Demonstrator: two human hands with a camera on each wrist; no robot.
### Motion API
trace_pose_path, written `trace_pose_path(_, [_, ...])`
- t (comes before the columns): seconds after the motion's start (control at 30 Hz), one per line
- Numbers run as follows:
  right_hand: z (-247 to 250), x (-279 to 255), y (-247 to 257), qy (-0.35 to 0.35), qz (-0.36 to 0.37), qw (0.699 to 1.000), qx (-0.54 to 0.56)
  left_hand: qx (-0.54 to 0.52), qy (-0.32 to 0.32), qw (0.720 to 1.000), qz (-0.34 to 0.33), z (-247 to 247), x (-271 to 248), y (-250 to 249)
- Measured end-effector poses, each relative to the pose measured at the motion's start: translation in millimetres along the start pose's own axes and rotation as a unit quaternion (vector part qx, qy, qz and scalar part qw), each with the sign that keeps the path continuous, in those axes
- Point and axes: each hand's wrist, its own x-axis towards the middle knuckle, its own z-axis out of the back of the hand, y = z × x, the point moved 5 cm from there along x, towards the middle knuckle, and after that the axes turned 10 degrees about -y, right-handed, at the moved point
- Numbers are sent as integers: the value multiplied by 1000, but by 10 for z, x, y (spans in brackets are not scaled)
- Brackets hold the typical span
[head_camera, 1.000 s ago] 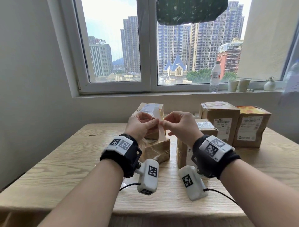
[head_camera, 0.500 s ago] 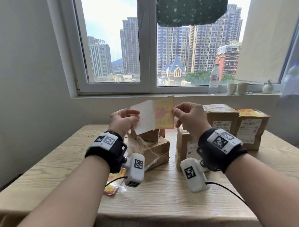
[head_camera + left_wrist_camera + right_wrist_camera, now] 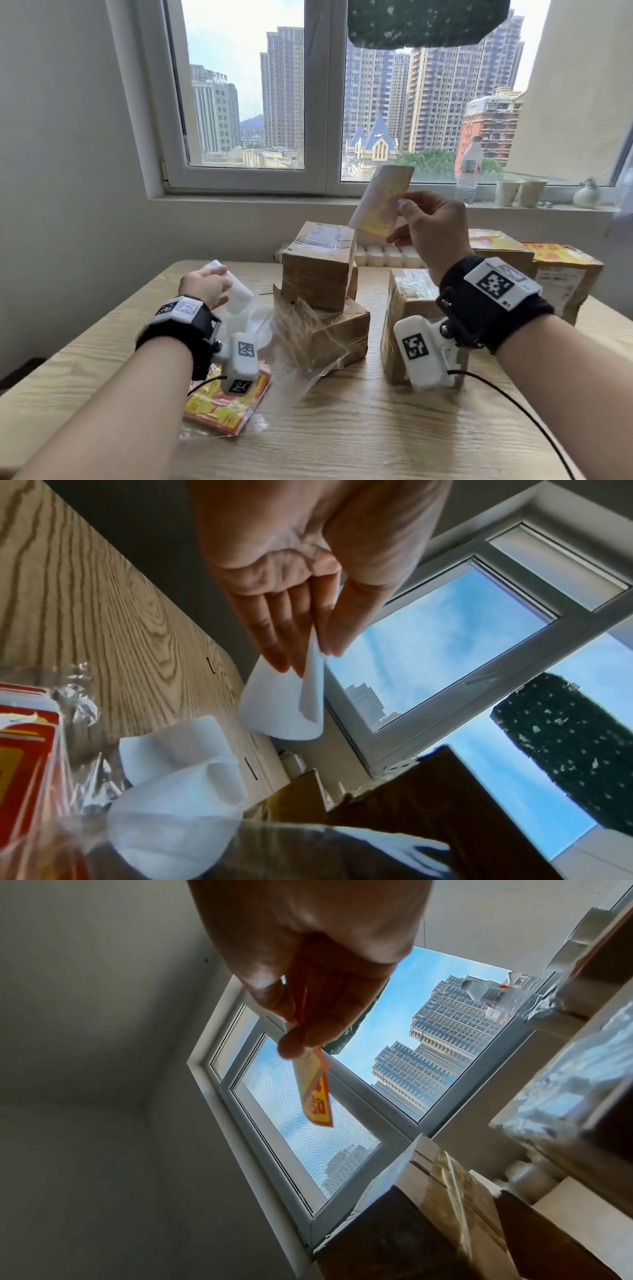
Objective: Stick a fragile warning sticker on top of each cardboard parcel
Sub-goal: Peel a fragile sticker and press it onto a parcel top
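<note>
Head view, sticker (image 3: 381,201): yellow and red, raised above the table's far edge, over the stacked parcels, backing off.
Right hand (image 3: 430,234): thumb and fingers pinch the sticker's right edge; right wrist view shows it (image 3: 315,1089) hanging from the fingertips.
Left hand (image 3: 205,286): low near the left edge, pinching a curled white backing (image 3: 236,291) between thumb and fingers (image 3: 291,631).
Top parcel (image 3: 318,265): sits on a flatter parcel (image 3: 329,334) at mid-table.
Right parcels: one (image 3: 407,308) behind the right wrist; two more (image 3: 561,274) at the far right corner with yellow stickers on top.
Sticker pack (image 3: 226,402): in clear wrap near the front left edge, loose white backings (image 3: 178,750) beside it.
Table (image 3: 342,438): pale wood.
</note>
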Motion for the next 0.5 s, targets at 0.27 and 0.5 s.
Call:
trace_pose_path(0.27, [-155, 10, -154, 14, 13, 1000, -2, 159, 87, 983, 7, -206, 203, 240])
trace_pose_path(0.5, [-188, 33, -222, 29, 9, 999, -13, 264, 35, 963, -37, -142, 97, 138])
